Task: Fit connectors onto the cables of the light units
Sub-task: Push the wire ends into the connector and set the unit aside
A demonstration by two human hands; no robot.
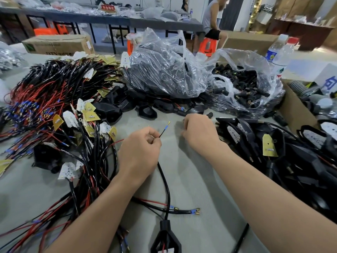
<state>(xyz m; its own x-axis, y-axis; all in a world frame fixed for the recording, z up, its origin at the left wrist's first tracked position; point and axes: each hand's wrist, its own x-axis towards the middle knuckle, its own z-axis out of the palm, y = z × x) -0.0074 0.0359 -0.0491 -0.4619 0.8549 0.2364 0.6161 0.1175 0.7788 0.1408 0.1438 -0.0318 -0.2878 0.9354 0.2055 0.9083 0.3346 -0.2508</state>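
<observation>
My left hand [141, 148] pinches a black cable [166, 183] at mid-table. Its thin wire with a blue-sleeved terminal [166, 126] sticks out up and to the right of the fingers. The cable runs down to a black light unit [165, 238] at the bottom edge. My right hand [199, 131] lies a little to the right with its fingers curled, next to loose black connectors [209, 115]; what it holds is hidden. An open clear bag of black connectors [244, 86] sits behind.
A big heap of red and black cables with LED boards [54, 110] fills the left. Black light units [273, 148] are piled at right. A tied bag of black parts [164, 70], a cardboard box [295, 110] and water bottles [280, 52] stand behind. A person sits far back.
</observation>
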